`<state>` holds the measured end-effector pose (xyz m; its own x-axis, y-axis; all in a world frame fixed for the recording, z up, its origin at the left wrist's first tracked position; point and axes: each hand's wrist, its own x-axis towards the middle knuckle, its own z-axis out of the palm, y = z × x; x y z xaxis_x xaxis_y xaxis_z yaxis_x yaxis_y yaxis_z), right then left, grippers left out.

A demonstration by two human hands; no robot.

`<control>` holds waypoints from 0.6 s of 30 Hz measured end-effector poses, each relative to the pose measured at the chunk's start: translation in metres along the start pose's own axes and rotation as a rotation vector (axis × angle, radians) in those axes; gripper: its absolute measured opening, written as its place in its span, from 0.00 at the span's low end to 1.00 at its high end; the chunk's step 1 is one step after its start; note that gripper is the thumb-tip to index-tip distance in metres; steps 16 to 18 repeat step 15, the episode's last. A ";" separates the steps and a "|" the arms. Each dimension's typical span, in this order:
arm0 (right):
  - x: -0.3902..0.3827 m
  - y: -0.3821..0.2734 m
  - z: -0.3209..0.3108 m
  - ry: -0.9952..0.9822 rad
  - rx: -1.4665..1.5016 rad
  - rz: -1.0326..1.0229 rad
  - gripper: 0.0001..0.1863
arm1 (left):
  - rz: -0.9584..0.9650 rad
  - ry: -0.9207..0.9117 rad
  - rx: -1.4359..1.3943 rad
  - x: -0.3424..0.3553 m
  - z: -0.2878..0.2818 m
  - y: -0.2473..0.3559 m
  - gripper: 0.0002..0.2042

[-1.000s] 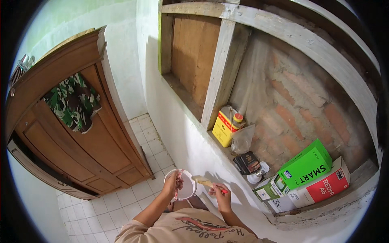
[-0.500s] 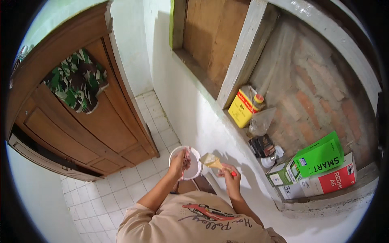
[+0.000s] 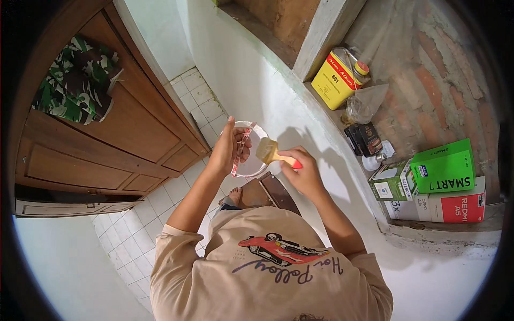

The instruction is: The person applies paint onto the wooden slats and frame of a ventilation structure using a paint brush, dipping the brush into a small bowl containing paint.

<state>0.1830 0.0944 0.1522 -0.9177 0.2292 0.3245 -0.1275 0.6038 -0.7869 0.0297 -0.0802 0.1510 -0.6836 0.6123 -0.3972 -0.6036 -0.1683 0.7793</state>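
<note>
My left hand (image 3: 231,148) is closed around the red-and-white patterned handle (image 3: 243,143) of a small white bucket (image 3: 262,131), holding it up in front of me. The thumb points up past the rim, and the fingers curl over the bucket's opening. In my right hand (image 3: 304,170) is a flat paintbrush (image 3: 274,154) with a pale wooden handle tipped in red. Its paint-smeared bristles point left and overlap the bucket's right rim. I cannot tell whether they touch it. The bucket's inside looks white; how much it holds is unclear.
A white wall (image 3: 300,120) runs close on my right. On its recessed ledge stand a yellow can (image 3: 335,80), a clear plastic bag (image 3: 367,104), small black items (image 3: 364,139) and phone boxes (image 3: 444,168). A wooden wardrobe (image 3: 128,128) with camouflage cloth (image 3: 80,80) stands left. A brown wooden piece (image 3: 276,195) is below.
The view has shifted, so hands, bucket and brush appear higher and larger. The brush has come nearer the bucket, its bristles now overlapping the rim. Both grips are kept.
</note>
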 end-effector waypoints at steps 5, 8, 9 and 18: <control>0.031 0.036 0.075 -0.463 0.004 0.240 0.13 | 0.036 0.070 0.021 0.016 -0.016 -0.018 0.31; 0.039 0.106 0.124 -0.555 -0.347 0.111 0.26 | -0.050 0.116 -0.115 0.023 0.006 -0.028 0.27; 0.059 0.051 0.122 -0.784 -0.431 0.048 0.29 | -0.003 0.024 -0.147 0.016 -0.023 -0.032 0.27; 0.067 0.137 0.158 -0.786 -0.738 -0.042 0.32 | 0.001 -0.038 -0.138 0.012 -0.010 -0.030 0.29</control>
